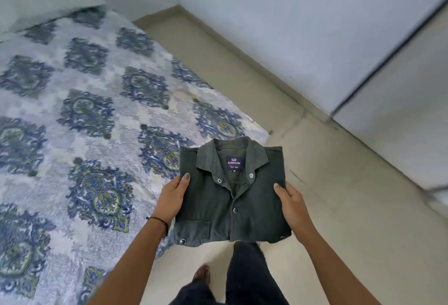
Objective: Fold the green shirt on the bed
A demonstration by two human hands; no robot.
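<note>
Green shirt (232,198), folded to a rectangle w/ collar end away from the person, is held up betw. 2 hands: left hand (172,198) grips its left edge, right hand (293,205) its right, thumbs on top, fingers prob. curled beneath. Bed (84,110) lies left; shirt hangs mostly over floor (339,183).

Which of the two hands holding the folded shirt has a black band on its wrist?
The left hand, on the bed side of the green shirt: a thin black band circles its wrist. The right hand has a bare wrist.
</note>
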